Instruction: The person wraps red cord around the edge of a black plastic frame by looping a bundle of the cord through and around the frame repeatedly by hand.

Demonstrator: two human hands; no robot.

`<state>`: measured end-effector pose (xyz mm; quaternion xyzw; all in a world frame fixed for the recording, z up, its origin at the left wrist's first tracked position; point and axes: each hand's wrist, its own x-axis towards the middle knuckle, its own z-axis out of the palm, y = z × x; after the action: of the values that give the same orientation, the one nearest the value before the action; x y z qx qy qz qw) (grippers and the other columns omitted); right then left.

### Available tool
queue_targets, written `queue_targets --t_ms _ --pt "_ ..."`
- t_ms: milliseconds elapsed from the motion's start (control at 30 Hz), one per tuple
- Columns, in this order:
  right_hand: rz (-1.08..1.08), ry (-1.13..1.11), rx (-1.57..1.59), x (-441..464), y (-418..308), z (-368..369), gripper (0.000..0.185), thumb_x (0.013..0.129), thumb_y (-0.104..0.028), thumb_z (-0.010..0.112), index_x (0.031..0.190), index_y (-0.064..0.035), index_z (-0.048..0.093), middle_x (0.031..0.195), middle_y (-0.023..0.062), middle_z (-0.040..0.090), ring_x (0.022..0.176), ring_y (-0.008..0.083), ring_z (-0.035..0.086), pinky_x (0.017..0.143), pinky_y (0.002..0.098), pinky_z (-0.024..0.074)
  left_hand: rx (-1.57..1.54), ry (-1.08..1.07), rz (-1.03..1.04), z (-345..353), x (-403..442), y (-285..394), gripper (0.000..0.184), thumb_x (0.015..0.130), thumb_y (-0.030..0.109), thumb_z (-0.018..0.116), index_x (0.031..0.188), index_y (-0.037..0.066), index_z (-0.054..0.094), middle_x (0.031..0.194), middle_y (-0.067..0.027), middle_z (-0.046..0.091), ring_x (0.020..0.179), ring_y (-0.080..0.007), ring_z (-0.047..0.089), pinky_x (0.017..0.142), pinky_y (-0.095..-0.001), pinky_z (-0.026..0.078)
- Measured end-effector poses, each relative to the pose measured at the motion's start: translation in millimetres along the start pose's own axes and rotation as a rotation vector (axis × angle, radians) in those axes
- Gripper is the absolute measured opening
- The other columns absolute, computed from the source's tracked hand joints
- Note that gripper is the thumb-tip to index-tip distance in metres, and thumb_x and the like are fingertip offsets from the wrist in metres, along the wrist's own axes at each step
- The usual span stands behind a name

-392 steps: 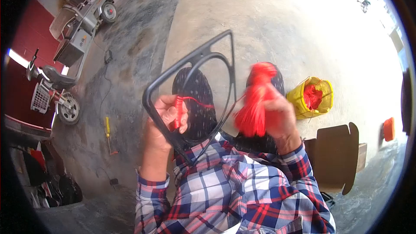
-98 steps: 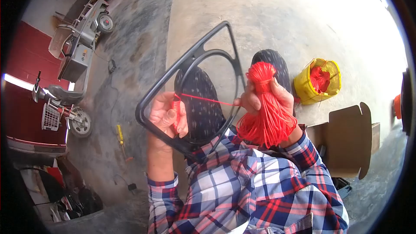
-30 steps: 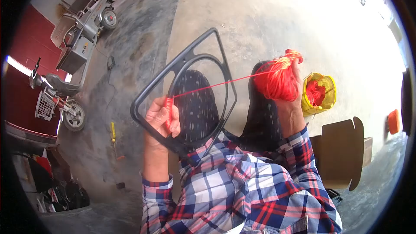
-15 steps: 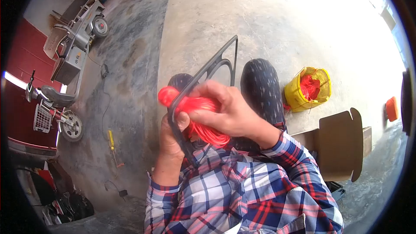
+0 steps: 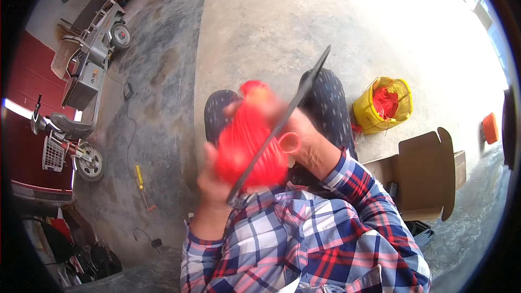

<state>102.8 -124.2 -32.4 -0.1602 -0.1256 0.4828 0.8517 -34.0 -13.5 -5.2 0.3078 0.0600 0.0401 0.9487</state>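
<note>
A thick bundle of glossy red cord point(image 5: 239, 146) is held up over my lap, blurred by motion. My left hand point(image 5: 213, 182) cups its lower left side, the thumb pointing up. My right hand point(image 5: 301, 130) is closed round the narrower upper part, its fingertips smeared and partly hidden behind the red strands. A thin black frame point(image 5: 310, 84), seen nearly edge-on, slants across the bundle from my left wrist to above my right knee. On the bundle's right side a small red loop point(image 5: 290, 142) sticks out.
A yellow bucket point(image 5: 362, 113) with red strands inside stands right of my knee. Nearer lies an opened cardboard box point(image 5: 426, 176). On the left floor are a yellow-handled screwdriver point(image 5: 139, 176) and a cable; a parked scooter point(image 5: 70, 127) and a grey three-wheeler point(image 5: 89, 78) stand beyond.
The red bundle has turned, so its wide part now faces me at lower left. The black frame has swung from a broad view to edge-on, its tip shifting right.
</note>
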Motion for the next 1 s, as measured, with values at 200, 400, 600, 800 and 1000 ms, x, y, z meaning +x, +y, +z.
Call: queue_targets --t_ms 200,400,600,800,1000 --pt "-0.180 0.152 -0.321 -21 -8 -82 0.045 0.084 -0.026 0.067 0.119 -0.0001 0.060 0.124 0.0117 0.061 0.113 0.0206 0.059 0.099 0.0360 0.0433 0.196 -0.080 0.065 -41 -2 23 0.087 0.086 0.076 0.039 0.126 0.002 0.057 0.087 -0.0170 0.059 0.052 -0.0197 0.051 0.044 -0.0284 0.039" --pt "-0.426 -0.429 0.002 -46 -31 -37 0.063 0.077 -0.048 0.065 0.119 -0.0034 0.051 0.103 0.0184 0.062 0.104 0.0364 0.061 0.103 0.0564 0.0382 0.246 -0.149 0.112 -58 8 44 0.042 0.092 0.019 0.065 0.131 0.007 0.053 0.084 -0.0163 0.055 0.046 -0.0167 0.049 0.035 -0.0266 0.038" --pt "-0.318 -0.293 -0.177 -67 -26 -10 0.055 0.088 -0.055 0.060 0.112 -0.0068 0.049 0.084 0.0136 0.063 0.074 0.0311 0.061 0.079 0.0481 0.0461 0.375 -0.152 0.171 -54 14 48 0.052 0.092 0.013 0.064 0.138 0.011 0.040 0.081 -0.0159 0.054 0.046 -0.0174 0.052 0.034 -0.0285 0.043" --pt "-0.356 0.233 0.030 -49 -50 -43 0.042 0.100 -0.045 0.044 0.115 -0.0063 0.052 0.094 0.0144 0.065 0.088 0.0315 0.065 0.082 0.0481 0.0519 0.334 -0.054 0.142 -69 7 56 0.040 0.092 0.012 0.064 0.129 0.009 0.050 0.086 -0.0167 0.059 0.052 -0.0193 0.057 0.040 -0.0320 0.049" --pt "0.027 -0.048 -0.419 -47 -25 12 0.047 0.087 -0.004 0.064 0.131 0.0004 0.047 0.113 0.0137 0.064 0.105 0.0198 0.062 0.096 0.0350 0.0469 0.262 -0.033 0.113 -41 10 47 0.045 0.088 0.026 0.070 0.123 -0.001 0.057 0.094 -0.0142 0.064 0.069 -0.0212 0.064 0.053 -0.0332 0.053"
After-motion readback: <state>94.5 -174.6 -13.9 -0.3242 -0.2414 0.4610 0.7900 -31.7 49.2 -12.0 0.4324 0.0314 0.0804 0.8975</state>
